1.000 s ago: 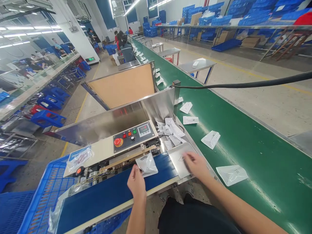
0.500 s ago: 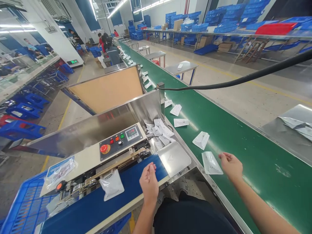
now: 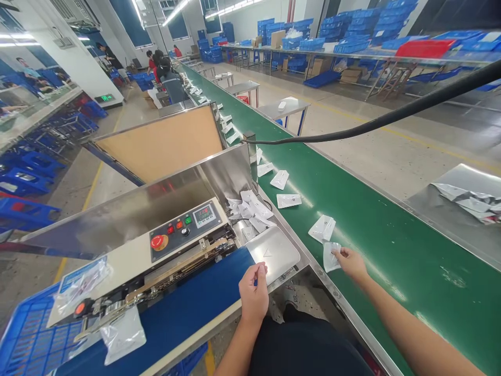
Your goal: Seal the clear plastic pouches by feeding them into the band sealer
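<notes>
My right hand [image 3: 351,265] pinches the edge of a small white pouch [image 3: 331,257] lying at the near side of the green conveyor belt [image 3: 376,240]. Just beyond it rests another white pouch [image 3: 322,228], almost touching. My left hand [image 3: 254,292] is closed, thumb against fingers, with nothing visible in it; it hovers by the metal feed plate [image 3: 276,250] of a band sealer [image 3: 188,230]. On the sealer's blue belt [image 3: 195,297], toward the left end, a filled white pouch [image 3: 123,334] hangs with its top edge at the sealing track.
Several loose pouches [image 3: 252,211] are heaped behind the feed plate, and more lie along the green belt. A blue basket [image 3: 27,324] stands at the sealer's left end. A black cable [image 3: 352,133] crosses above the belt. Co-workers [image 3: 168,78] sit farther up the line.
My right hand has moved left and taken hold of the near pouch. My left hand has shifted right toward the feed plate. The pouch on the blue belt has travelled left.
</notes>
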### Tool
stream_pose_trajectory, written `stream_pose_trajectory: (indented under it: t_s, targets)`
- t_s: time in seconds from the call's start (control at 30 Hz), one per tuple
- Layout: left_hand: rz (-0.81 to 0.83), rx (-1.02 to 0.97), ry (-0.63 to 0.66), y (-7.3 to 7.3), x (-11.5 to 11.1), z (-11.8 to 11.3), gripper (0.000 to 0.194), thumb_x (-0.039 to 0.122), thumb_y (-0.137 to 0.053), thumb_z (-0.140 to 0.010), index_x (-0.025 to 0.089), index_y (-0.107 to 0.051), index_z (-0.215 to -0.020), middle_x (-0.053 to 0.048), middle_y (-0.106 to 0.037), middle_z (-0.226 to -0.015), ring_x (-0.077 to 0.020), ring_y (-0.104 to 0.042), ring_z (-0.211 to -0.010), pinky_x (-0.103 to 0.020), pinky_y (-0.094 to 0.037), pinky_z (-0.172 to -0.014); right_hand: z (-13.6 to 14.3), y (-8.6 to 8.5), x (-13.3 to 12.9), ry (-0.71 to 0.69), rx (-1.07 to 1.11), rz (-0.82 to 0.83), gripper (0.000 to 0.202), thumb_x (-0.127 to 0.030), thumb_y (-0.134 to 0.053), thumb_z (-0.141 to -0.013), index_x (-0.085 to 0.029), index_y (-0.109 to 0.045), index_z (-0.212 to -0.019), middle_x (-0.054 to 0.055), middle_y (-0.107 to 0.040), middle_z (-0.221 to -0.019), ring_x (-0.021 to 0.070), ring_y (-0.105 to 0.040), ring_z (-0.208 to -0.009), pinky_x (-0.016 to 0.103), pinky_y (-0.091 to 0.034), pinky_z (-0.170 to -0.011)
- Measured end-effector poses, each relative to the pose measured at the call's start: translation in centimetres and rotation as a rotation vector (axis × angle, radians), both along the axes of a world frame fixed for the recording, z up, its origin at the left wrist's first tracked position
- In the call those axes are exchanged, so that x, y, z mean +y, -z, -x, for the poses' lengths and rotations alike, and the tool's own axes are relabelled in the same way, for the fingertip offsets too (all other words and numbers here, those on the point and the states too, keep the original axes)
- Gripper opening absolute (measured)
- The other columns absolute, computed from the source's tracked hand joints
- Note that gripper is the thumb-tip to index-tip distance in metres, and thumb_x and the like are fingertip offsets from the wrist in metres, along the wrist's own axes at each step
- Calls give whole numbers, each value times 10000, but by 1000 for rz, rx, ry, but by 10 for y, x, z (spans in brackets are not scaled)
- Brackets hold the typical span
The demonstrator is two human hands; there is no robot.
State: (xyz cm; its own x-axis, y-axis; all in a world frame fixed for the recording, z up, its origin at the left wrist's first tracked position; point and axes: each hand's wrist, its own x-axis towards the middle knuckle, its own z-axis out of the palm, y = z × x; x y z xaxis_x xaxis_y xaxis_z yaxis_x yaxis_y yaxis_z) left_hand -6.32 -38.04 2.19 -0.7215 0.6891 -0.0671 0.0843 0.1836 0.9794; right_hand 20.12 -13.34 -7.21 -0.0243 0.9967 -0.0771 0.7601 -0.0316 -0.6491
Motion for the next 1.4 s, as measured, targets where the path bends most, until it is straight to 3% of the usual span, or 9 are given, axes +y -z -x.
stream_pose_trajectory:
  t_s: [0.17,0.27,0.37,0.47,0.57,0.8,1.07,1.2,1.4]
  targets:
    - [-25,187,103,-5,8,-13,376,497,-596,-1053,206,-835,-1051,-126,-821,-1045,-270,-768,-965,-382,-615,-895,17,-57,-37,-56,139,-44,656,-812,-584,-813,-198,-780,-937,90,-755,-782,237,-653,-655,319,-468,-625]
    - [-80,236,187,-13,29,-23,369,487,-626,-1034,223,-816,-1207,-141,-798,-1241,-311,-726,-1186,-440,-564,-1065,52,-92,-71,-227,258,-84,566,-775,-630,-869,-218,-722,-833,28,-663,-673,187,-572,-609,295,-453,-617]
    - [-75,125,191,-19,46,-28,420,542,-590,-1044,202,-823,-1127,-122,-813,-1082,-285,-743,-1019,-391,-585,-945,93,-113,-94,-454,448,72,549,-757,-686,-875,-214,-688,-793,6,-605,-646,164,-524,-609,278,-434,-594]
    - [-40,-18,48,-20,50,-22,542,625,-540,-1045,174,-798,-891,-68,-740,-781,-222,-655,-741,-316,-533,-723,123,-124,-102,-565,678,340,624,-811,-656,-875,-190,-723,-870,19,-622,-691,155,-518,-608,278,-447,-582]
    - [-15,-133,-91,-16,41,-13,579,689,-595,-987,159,-802,-874,-72,-734,-771,-221,-628,-727,-301,-498,-679,138,-131,-105,-625,751,532,610,-778,-674,-888,-174,-756,-925,40,-673,-775,159,-551,-655,288,-479,-625]
    - [25,-390,-237,7,11,5,520,644,-737,-868,138,-844,-912,-93,-779,-839,-219,-655,-751,-287,-507,-678,157,-114,-112,-552,644,502,507,-687,-733,-859,-184,-750,-804,25,-655,-697,159,-539,-621,278,-441,-579]
    - [28,-508,-498,25,40,52,471,569,-861,-681,114,-824,-798,-71,-727,-737,-196,-638,-666,-294,-488,-612,222,-75,-77,-329,510,559,428,-588,-742,-778,-212,-608,-624,-6,-557,-511,125,-459,-464,248,-350,-459]
    - [-17,-508,-584,27,33,71,468,561,-836,-681,111,-811,-810,-53,-709,-719,-172,-618,-644,-290,-488,-614,262,-71,-78,-385,523,594,364,-509,-767,-772,-206,-623,-630,-4,-566,-501,124,-476,-456,247,-377,-457]
    - [-40,-498,-683,25,-10,90,480,563,-856,-657,117,-789,-822,-24,-689,-695,-170,-620,-621,-286,-477,-584,293,-66,-111,-544,539,626,375,-526,-761,-840,-205,-694,-658,39,-674,-591,167,-624,-554,273,-527,-541]
